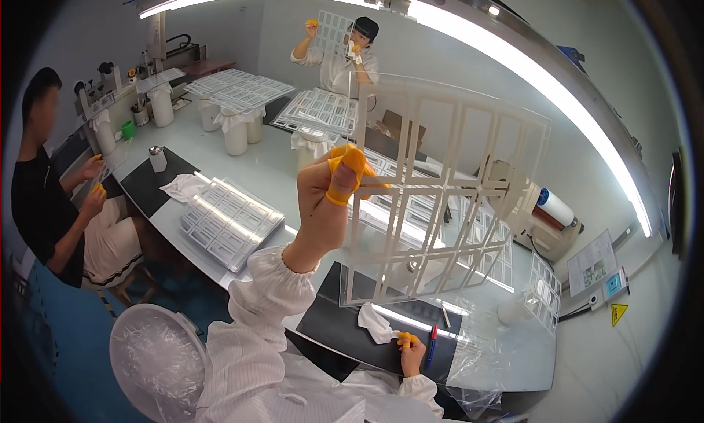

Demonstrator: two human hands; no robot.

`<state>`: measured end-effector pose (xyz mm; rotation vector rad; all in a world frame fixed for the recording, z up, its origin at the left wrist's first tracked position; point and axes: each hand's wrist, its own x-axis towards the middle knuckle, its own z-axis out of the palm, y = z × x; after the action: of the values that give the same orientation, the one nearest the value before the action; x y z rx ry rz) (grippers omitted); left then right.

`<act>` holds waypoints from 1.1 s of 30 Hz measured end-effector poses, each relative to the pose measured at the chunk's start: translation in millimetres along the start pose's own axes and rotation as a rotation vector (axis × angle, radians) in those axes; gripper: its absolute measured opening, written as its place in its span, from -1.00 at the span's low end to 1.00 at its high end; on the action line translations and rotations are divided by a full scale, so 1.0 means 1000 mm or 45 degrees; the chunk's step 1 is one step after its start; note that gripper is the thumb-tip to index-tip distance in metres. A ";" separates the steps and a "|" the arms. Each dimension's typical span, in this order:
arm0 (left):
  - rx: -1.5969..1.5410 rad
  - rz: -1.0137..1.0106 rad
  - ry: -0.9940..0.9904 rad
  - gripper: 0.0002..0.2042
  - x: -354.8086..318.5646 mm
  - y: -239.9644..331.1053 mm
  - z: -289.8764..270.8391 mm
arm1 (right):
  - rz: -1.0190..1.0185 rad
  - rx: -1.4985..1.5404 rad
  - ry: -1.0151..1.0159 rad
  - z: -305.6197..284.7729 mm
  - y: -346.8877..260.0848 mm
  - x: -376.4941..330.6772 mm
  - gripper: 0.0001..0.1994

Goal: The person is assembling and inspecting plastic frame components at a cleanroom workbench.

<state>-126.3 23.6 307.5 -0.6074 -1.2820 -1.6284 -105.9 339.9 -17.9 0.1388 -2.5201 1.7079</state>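
Note:
My left hand (334,179), raised with yellow finger cots on, grips the left edge of a large clear plastic sheet (453,182). Pale bands divide the sheet into several rectangular windows. It is tilted upright, and the table shows through it. Down at the near side, my right hand (413,354) wears yellow cots too, its fingers pinched at the corner of a white cloth (375,323). That cloth lies on a black mat (330,317). Beside the right hand are a red and blue pen (433,344) and a short thin stick (445,317).
Left of my arm lies a stack of windowed sheets (231,225); more sheets (246,90) rest on cloth-topped white jars (235,135). A bin of clear film scraps (155,357) stands at lower left. One co-worker (55,181) sits left; another (341,67) holds up a sheet opposite.

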 end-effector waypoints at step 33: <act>-0.141 -0.310 -0.051 -0.58 -0.035 -0.031 0.062 | -0.232 1.101 -0.290 -0.044 -0.171 -0.002 -0.64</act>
<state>-148.4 94.7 284.9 -0.5704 -1.3425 -1.9055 -80.6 318.0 155.6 0.6191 -1.6175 2.6651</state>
